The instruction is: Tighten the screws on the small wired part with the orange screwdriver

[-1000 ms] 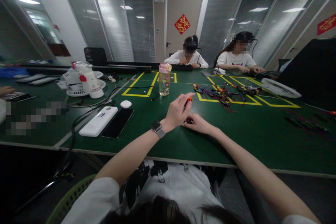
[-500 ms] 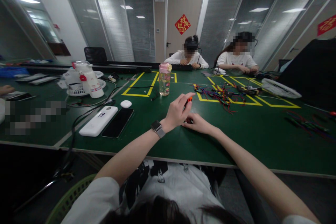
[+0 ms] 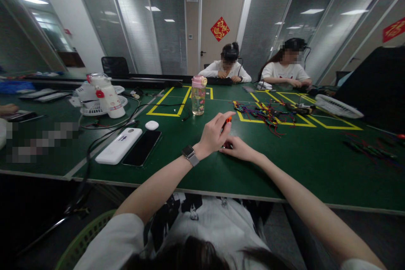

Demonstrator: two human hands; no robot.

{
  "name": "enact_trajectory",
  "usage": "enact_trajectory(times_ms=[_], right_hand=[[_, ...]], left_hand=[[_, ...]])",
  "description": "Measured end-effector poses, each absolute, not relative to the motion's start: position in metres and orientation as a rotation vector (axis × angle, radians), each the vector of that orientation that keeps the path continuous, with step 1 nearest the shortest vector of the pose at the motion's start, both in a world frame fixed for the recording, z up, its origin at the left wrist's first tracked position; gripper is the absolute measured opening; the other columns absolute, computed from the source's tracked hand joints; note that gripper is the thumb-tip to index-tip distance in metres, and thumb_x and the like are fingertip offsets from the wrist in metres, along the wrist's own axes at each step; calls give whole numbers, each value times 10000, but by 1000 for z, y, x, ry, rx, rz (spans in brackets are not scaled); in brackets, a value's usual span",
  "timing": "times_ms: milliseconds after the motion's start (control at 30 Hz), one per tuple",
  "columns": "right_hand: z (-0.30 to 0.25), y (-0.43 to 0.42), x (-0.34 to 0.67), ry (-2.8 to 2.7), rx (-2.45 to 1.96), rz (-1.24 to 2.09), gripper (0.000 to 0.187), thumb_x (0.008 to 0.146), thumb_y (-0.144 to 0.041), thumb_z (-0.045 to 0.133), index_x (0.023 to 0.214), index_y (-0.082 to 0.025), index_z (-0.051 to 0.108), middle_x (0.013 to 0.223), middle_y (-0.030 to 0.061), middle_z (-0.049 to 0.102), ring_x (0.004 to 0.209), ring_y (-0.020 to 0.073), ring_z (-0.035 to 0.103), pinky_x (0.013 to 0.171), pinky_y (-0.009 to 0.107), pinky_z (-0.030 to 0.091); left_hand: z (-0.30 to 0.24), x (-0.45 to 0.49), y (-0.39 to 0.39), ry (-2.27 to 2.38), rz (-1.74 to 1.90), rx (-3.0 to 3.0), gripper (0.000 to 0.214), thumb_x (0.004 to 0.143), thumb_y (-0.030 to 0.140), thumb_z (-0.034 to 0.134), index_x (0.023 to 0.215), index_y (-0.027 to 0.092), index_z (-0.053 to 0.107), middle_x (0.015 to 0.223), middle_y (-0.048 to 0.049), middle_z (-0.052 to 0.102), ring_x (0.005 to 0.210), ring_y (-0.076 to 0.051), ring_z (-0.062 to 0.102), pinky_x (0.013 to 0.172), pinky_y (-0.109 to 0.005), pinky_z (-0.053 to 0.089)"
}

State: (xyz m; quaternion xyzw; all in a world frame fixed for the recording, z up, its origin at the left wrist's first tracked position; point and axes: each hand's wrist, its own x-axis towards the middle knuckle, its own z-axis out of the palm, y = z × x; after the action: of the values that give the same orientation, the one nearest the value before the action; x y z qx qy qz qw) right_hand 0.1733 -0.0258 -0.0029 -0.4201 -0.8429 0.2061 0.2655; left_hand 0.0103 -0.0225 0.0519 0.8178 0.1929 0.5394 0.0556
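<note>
My left hand (image 3: pixel 212 133), with a watch (image 3: pixel 189 152) on its wrist, is closed around a small orange-and-black handle (image 3: pixel 229 120). Only the orange end shows past the fingers, so the kind of tool is hidden. Just below and to the right, my right hand (image 3: pixel 239 149) rests low over the green table with curled fingers. They pinch something small and dark, mostly covered by both hands. A pink-lidded water bottle (image 3: pixel 198 98) stands upright beyond my left hand.
Left of my arms lie a white power bank (image 3: pixel 119 147), a black phone (image 3: pixel 142 148) and a white earbud case (image 3: pixel 152 125). Bundles of wired circuit boards (image 3: pixel 268 114) lie ahead right among yellow tape outlines. Two people sit across the table (image 3: pixel 303 164).
My two hands keep almost the same pose and place. At the far left edge another person's hand has shifted slightly.
</note>
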Motion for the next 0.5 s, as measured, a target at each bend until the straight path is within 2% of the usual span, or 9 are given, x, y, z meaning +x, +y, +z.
enact_trajectory(times_ms=[500], right_hand=[[-3, -26, 174, -2266, -1128, 586, 142, 794, -280, 622, 832, -145, 604, 668, -4, 550, 590, 133, 484, 559, 253, 383]], left_hand=[[51, 10, -23, 573, 1629, 2500, 300, 982, 249, 341, 1247, 188, 469, 1003, -63, 588, 849, -151, 563, 774, -280, 477]])
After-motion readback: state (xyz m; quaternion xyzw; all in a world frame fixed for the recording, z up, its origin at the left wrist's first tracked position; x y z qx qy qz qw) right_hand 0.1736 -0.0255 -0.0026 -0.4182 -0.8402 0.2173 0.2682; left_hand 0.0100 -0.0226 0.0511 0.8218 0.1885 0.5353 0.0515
